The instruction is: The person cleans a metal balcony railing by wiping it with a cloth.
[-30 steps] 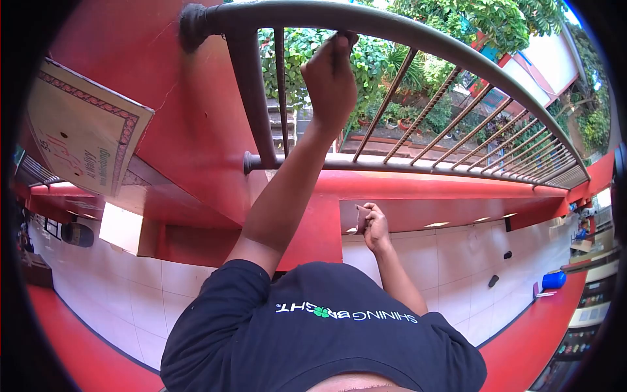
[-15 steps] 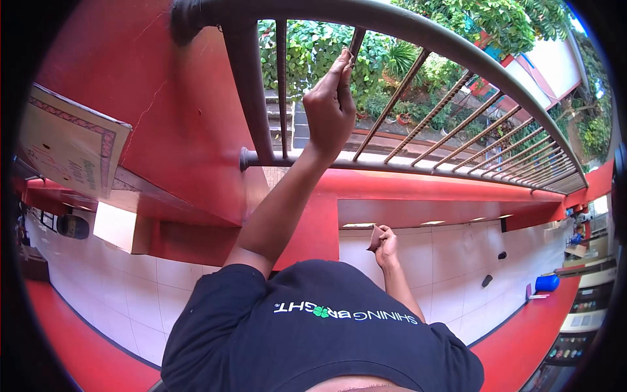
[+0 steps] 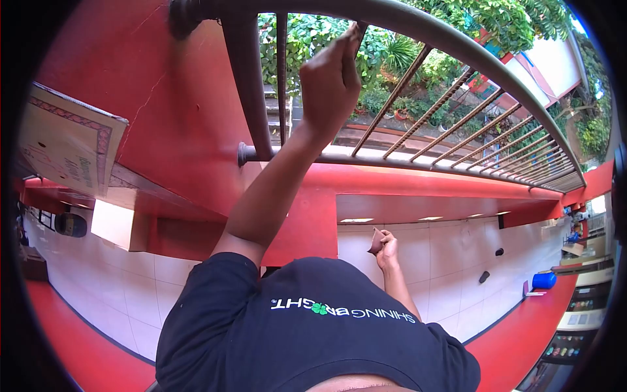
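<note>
My left hand (image 3: 332, 81) is raised to the metal railing (image 3: 418, 18), closed around one thin upright bar (image 3: 361, 32) just below the curved top rail. Whether a scrap of sheet lies between those fingers and the bar is hidden. Lower down on the right, my right hand (image 3: 388, 248) pinches a brown folded piece of sandpaper (image 3: 376, 240), held away from the railing over the tiled floor.
A red wall (image 3: 176, 98) and ledge run beside the railing. At left hang a framed certificate (image 3: 72, 140) and a cardboard box (image 3: 117, 225). Slippers (image 3: 484, 277) and a blue container (image 3: 544, 281) are on the right. Plants (image 3: 398, 59) grow beyond the bars.
My left hand has slid up the bar toward the top rail. My right hand keeps the sandpaper in nearly the same place, with the sheet tilted slightly differently.
</note>
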Available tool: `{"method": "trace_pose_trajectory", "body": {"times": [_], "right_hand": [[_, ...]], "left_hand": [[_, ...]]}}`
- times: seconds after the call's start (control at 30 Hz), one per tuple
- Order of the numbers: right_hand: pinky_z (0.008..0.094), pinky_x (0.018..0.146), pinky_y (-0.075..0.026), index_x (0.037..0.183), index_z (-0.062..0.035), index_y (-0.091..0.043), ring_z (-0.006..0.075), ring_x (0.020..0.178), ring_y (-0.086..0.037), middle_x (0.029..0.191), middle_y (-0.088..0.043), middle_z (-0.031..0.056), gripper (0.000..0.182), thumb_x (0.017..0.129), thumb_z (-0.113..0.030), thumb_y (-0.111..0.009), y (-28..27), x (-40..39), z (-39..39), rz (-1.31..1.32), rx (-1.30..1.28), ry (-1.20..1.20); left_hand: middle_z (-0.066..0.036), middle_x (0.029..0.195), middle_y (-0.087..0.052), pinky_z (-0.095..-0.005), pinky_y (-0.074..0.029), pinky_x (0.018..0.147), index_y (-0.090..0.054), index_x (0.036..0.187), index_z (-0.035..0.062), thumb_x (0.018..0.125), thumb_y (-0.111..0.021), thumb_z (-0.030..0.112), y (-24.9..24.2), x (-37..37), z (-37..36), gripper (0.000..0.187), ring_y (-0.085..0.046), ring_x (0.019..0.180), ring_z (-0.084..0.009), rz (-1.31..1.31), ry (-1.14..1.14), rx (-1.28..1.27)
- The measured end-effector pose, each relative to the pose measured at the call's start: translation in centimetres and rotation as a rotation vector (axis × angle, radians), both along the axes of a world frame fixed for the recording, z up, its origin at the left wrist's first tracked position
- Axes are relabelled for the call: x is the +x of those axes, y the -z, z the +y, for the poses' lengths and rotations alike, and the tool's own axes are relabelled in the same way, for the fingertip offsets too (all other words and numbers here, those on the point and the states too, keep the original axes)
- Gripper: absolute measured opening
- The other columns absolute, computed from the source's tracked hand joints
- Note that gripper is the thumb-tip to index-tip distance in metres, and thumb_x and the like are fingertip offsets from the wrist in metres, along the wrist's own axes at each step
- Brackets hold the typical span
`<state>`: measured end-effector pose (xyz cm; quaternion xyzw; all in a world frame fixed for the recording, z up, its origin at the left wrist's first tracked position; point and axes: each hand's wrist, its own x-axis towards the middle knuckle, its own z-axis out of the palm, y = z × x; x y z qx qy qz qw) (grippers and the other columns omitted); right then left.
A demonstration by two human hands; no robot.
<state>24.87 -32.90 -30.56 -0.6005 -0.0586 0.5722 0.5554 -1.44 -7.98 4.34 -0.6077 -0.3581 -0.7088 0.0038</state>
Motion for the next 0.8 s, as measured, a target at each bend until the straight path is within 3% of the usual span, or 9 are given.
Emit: {"method": "trace_pose_trajectory", "body": {"times": [0.03, 0.07, 0.23, 0.3, 0.43, 0.57, 0.63, 0.77, 0.8], "right_hand": [[0.0516, 0.091, -0.053, 0.111, -0.0097, -0.056, 0.0298, 0.104, -0.059, 0.108, -0.058, 0.0117, 0.044, 0.068, -0.011, -0.047, -0.1, 0.0, -0.4, 0.003, -0.001, 0.001], [0.0505, 0.09, -0.054, 0.111, -0.0088, -0.055, 0.0294, 0.103, -0.059, 0.108, -0.058, 0.0122, 0.044, 0.068, -0.01, -0.048, -0.2, 0.0, -0.6, -0.006, -0.032, 0.02], [0.052, 0.091, -0.054, 0.11, -0.0086, -0.057, 0.0301, 0.102, -0.059, 0.108, -0.058, 0.0128, 0.044, 0.068, -0.009, -0.048, 1.0, 0.5, -1.1, -0.021, -0.066, 0.023], [0.0522, 0.09, -0.054, 0.111, -0.0084, -0.057, 0.0301, 0.102, -0.059, 0.109, -0.057, 0.0129, 0.044, 0.068, -0.009, -0.047, 1.0, 0.6, -0.9, -0.028, -0.055, 0.03], [0.0479, 0.088, -0.055, 0.111, -0.0069, -0.055, 0.0288, 0.1, -0.06, 0.108, -0.058, 0.013, 0.043, 0.069, -0.008, -0.047, -0.7, 0.0, -0.8, -0.073, -0.039, 0.055], [0.0479, 0.088, -0.055, 0.11, -0.0066, -0.056, 0.029, 0.1, -0.06, 0.107, -0.058, 0.0132, 0.042, 0.069, -0.008, -0.047, 0.2, 0.4, -1.3, -0.076, -0.066, 0.046], [0.0484, 0.087, -0.055, 0.112, -0.0063, -0.055, 0.0291, 0.099, -0.06, 0.107, -0.057, 0.0134, 0.043, 0.069, -0.008, -0.048, 0.6, 0.8, -1.8, -0.043, -0.064, 0.042], [0.0493, 0.088, -0.055, 0.112, -0.006, -0.055, 0.0293, 0.1, -0.06, 0.106, -0.057, 0.0134, 0.044, 0.069, -0.007, -0.048, 0.7, 0.8, -1.8, -0.039, -0.073, 0.053], [0.05, 0.088, -0.055, 0.112, -0.0062, -0.055, 0.0295, 0.1, -0.06, 0.107, -0.057, 0.0132, 0.044, 0.068, -0.007, -0.047, 1.2, 0.9, -2.2, -0.034, -0.081, 0.056]], "left_hand": [[-0.02, 0.099, -0.074, -0.039, -0.06, 0.07, -0.069, 0.108, -0.0018, 0.097, -0.059, 0.003, 1.3, 0.4, 0.3, 0.016, -0.075, 0.084, -0.0325, 0.01, -0.051, 0.126], [-0.022, 0.112, -0.072, -0.0396, -0.062, 0.081, -0.067, 0.115, -0.0009, 0.095, -0.059, 0.001, 2.2, 0.2, 0.0, 0.022, -0.073, 0.097, -0.033, 0.026, -0.026, 0.092], [-0.022, 0.113, -0.071, -0.0397, -0.062, 0.081, -0.066, 0.117, -0.0021, 0.095, -0.059, 0.001, 0.0, -0.1, 0.1, 0.023, -0.073, 0.099, -0.0333, 0.11, -0.031, 0.118], [-0.02, 0.106, -0.074, -0.0345, -0.062, 0.075, -0.07, 0.117, -0.0007, 0.096, -0.061, 0.002, 0.4, 0.7, 0.8, 0.022, -0.076, 0.09, -0.029, 0.092, -0.172, 0.257], [-0.019, 0.103, -0.074, -0.0355, -0.062, 0.071, -0.069, 0.117, -0.0023, 0.096, -0.062, 0.003, 6.5, 0.3, 1.3, 0.023, -0.076, 0.086, -0.0283, 0.116, -0.156, 0.063], [-0.019, 0.099, -0.075, -0.0354, -0.061, 0.067, -0.069, 0.117, -0.0018, 0.096, -0.062, 0.004, 0.4, 0.2, 0.1, 0.023, -0.076, 0.083, -0.0279, 0.056, -0.102, 0.132], [-0.021, 0.108, -0.073, -0.0398, -0.063, 0.077, -0.068, 0.115, -0.0043, 0.095, -0.062, 0.003, 0.1, 0.4, -0.1, 0.022, -0.074, 0.093, -0.0324, 0.127, -0.122, 0.093], [-0.025, 0.104, -0.072, -0.0385, -0.062, 0.069, -0.067, 0.121, -0.0036, 0.097, -0.061, 0.006, 6.7, 0.4, -0.5, 0.026, -0.075, 0.085, -0.0333, 0.11, -0.111, -0.062], [-0.023, 0.096, -0.074, -0.0381, -0.06, 0.064, -0.068, 0.121, -0.0035, 0.098, -0.06, 0.005, 7.1, 0.3, -0.2, 0.026, -0.075, 0.079, -0.0327, 0.094, -0.106, -0.008]]}}
